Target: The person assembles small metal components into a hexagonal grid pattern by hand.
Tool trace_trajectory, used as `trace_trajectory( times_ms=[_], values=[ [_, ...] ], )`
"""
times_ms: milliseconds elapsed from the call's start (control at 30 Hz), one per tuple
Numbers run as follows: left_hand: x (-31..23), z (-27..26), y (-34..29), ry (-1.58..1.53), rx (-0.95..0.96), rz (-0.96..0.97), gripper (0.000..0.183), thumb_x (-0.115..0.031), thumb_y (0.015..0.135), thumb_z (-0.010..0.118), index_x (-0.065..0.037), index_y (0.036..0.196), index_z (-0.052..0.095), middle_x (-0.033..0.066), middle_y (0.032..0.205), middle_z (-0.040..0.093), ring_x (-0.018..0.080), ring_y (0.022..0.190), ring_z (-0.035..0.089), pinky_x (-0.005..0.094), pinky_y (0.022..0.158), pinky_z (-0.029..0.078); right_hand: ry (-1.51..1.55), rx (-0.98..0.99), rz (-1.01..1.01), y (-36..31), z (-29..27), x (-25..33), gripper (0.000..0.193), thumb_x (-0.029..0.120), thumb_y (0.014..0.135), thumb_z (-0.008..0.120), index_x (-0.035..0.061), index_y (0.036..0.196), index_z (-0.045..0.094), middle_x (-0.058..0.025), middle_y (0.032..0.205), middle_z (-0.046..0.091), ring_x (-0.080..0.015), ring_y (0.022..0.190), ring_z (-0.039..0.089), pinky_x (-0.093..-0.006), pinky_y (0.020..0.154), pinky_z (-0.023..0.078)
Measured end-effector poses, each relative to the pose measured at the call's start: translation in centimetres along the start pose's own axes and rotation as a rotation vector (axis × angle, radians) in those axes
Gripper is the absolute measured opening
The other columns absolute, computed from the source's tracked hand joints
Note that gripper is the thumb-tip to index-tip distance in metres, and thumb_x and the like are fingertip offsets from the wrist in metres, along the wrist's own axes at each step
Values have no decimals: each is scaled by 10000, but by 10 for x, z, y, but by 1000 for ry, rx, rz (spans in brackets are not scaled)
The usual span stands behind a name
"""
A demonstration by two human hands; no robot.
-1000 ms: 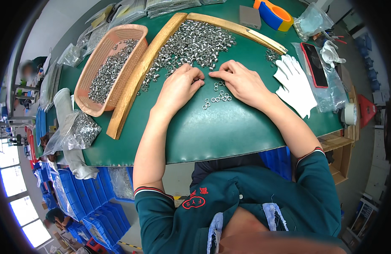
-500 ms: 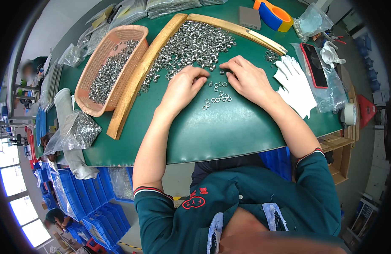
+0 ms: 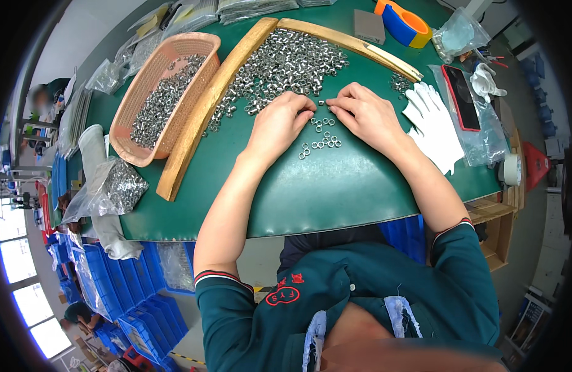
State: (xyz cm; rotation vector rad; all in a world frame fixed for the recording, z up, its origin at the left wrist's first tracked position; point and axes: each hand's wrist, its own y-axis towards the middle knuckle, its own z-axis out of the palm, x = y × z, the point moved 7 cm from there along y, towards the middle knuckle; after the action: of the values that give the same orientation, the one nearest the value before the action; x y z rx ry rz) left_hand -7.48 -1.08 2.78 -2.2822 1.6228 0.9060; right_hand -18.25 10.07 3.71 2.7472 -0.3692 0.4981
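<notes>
Both palms face down on the green counter (image 3: 335, 186), the left hand (image 3: 279, 124) and right hand (image 3: 366, 115) each with fingertips drawn together at the near edge of the heap of small metal rings (image 3: 286, 65), a few sorted rings (image 3: 322, 141) lying between them.

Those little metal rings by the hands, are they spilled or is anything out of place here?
Not spilled, it seems. The big pile of rings sits inside the wooden frame; a small group lies on the green table below both hands.
</notes>
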Motion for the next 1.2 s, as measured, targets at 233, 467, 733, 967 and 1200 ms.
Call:
trace_trajectory(
  times_ms=[233,467,733,967,1200],
  values=[
    [-3,-9,-4,93,-7,82,148,-120,846,657,-72,986,668,81,986,645,252,942,627,366,809,509,21,-19,15,2,-3,3,159,233,889,629,145,1006,690,-29,964,596,-216,964,619,-381,772,526],
    [-7,-11,-11,-81,117,79,201,-97,840,667,-32,1028,638,95,969,615,217,935,620,338,829,512,146,8,15,0,0,0,133,225,887,630,118,946,684,-50,933,613,-249,928,627,-384,770,518],
    [-1,-13,-7,-132,165,-38,177,-130,853,659,-51,1011,641,112,961,621,261,900,645,375,796,521,166,-36,-29,-2,0,7,184,269,907,619,108,928,705,-57,927,645,-265,876,636,-386,749,514],
    [2,-10,-5,43,44,-15,147,-171,864,656,-81,980,663,101,928,622,288,886,638,387,782,518,323,-20,-16,-2,3,8,224,305,942,579,122,980,702,-55,913,650,-264,856,644,-378,735,513],
    [5,-13,-6,55,12,-10,155,-168,871,643,-96,994,704,87,940,635,274,925,633,393,808,516,274,-25,10,-2,0,5,211,285,956,558,136,1024,691,-52,938,655,-259,875,647,-377,745,513]
  ],
)
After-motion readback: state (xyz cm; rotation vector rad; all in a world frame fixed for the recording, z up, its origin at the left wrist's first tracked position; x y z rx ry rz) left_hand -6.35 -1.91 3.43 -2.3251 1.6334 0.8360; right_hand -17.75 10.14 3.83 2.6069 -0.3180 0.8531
